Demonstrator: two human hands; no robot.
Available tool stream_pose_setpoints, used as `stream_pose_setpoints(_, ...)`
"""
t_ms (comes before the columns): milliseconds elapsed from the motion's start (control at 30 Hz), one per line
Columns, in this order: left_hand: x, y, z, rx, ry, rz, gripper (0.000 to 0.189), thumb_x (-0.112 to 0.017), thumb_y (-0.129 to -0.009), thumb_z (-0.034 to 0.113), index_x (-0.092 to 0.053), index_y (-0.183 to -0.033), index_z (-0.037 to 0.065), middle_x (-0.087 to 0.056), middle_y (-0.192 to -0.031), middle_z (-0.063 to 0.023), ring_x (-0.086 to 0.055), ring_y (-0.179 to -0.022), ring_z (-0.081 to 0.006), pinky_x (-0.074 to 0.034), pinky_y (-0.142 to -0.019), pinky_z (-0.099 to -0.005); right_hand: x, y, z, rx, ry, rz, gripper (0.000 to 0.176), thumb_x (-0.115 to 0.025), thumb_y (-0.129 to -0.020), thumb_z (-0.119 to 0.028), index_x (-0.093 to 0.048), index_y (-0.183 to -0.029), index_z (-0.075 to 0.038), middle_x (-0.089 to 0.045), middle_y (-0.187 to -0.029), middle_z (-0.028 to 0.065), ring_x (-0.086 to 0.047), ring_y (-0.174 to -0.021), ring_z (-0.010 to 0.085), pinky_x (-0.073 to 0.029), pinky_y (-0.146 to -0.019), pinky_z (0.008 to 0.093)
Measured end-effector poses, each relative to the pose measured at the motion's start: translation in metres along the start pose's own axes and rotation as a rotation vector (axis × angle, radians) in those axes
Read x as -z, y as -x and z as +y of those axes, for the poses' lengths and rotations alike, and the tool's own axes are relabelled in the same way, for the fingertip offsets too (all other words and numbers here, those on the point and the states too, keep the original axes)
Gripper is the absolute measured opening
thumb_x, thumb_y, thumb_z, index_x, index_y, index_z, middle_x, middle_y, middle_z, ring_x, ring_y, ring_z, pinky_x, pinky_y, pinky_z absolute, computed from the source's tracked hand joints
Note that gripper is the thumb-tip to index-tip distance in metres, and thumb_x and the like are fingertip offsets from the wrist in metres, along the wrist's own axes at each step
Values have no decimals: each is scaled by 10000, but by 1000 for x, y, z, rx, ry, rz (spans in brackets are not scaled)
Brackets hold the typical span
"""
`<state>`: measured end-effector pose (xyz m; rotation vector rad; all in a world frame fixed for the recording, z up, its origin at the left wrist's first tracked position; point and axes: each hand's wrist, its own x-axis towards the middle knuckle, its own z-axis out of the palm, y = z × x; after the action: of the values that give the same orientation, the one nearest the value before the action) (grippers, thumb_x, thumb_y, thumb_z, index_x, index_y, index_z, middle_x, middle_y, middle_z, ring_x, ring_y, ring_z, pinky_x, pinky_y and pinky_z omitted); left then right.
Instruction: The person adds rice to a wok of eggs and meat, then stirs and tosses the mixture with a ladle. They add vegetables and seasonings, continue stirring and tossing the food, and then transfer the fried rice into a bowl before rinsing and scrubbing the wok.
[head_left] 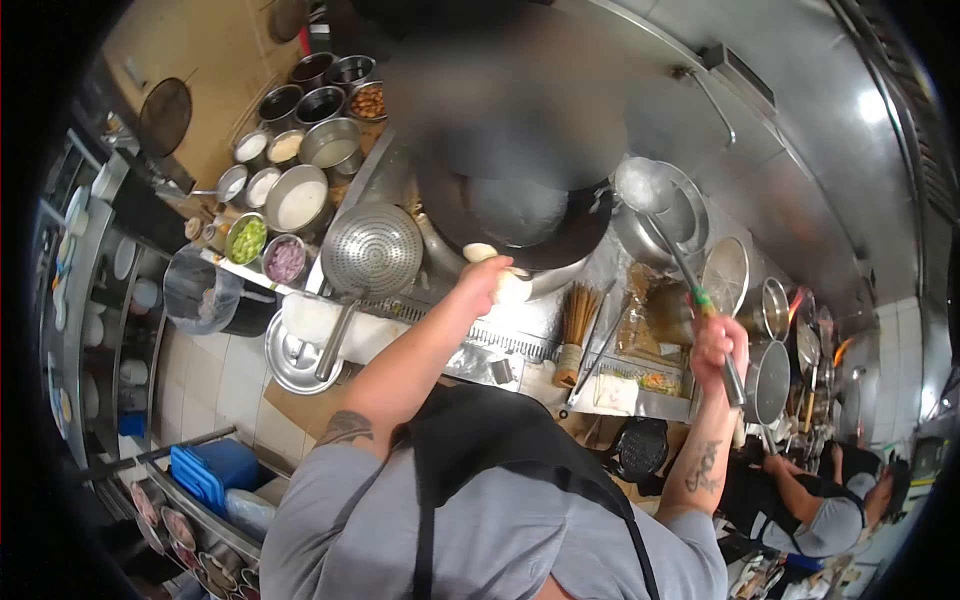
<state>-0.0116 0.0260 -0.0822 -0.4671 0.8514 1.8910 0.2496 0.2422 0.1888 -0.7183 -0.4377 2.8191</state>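
Observation:
My left hand (pixel 487 283) is closed round a pale cloth (pixel 513 289) at the near rim of a large dark wok (pixel 570 240). Steam or liquid blurs the wok's inside. In my right hand (pixel 718 350) is the handle of a long metal ladle (pixel 645 187), its bowl up beside the wok, over a round metal pot (pixel 692 210). A perforated round skimmer (pixel 372 248) lies left of the wok, its handle toward me. A bamboo brush (pixel 580 318) stands near the counter's front edge.
Several metal containers hold ingredients at the upper left, among them chopped greens (pixel 247 240) and diced purple onion (pixel 286 259). A lined bin (pixel 200 290) is at the left. Strainers (pixel 725 275) hang or rest at the right. Co-workers (pixel 815 505) are at the lower right.

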Motion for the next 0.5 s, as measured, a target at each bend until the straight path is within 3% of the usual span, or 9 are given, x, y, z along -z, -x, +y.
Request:
stream_pose_setpoints(100,2,1,-4,-133,-74,129,232,-639,-840,112,-569,-1002,-39,-646,-862,-137,-663,-693,-269,-553,-603,-398,11,19,22,-138,30,-46,461,-414,-920,-81,-343,-1352,64,-461,-671,-10,-445,-444,45,-371,-335,211)
stream_pose_setpoints(167,-16,45,2,-212,-100,195,203,-617,-826,82,-576,-967,-60,-643,-853,-150,-666,-700,-270,-551,-605,-393,21,21,41,-208,141,-38,468,-453,-906,-44,-371,-1367,-47,-447,-650,-18,-409,-411,41,-369,-329,218)
stream_pose_setpoints(300,2,88,1,-267,-128,200,149,-596,-809,31,-581,-910,-77,-638,-845,-161,-666,-704,-274,-562,-610,-391,21,27,87,-103,723,102,540,-472,-813,57,-386,-1327,-83,-400,-584,-19,-375,-380,59,-345,-314,226)
stream_pose_setpoints(333,6,99,2,-282,-172,191,139,-573,-827,26,-561,-934,-61,-637,-866,-165,-672,-737,-281,-575,-656,-406,25,28,96,-57,893,111,657,-485,-762,67,-345,-1394,-52,-442,-587,-9,-390,-393,62,-361,-345,237)
stream_pose_setpoints(367,9,110,4,-294,-221,179,133,-550,-845,22,-541,-959,-46,-636,-886,-169,-678,-770,-288,-589,-701,-421,20,29,103,-48,1044,86,654,-506,-785,32,-333,-1412,-33,-468,-594,-2,-402,-398,63,-362,-350,247)
stream_pose_setpoints(500,28,133,14,-277,-250,171,184,-560,-811,19,-559,-964,-81,-649,-883,-182,-683,-742,-302,-595,-667,-421,47,19,128,46,1309,71,650,-537,-816,-56,-309,-1422,9,-507,-607,14,-441,-407,94,-376,-372,253)
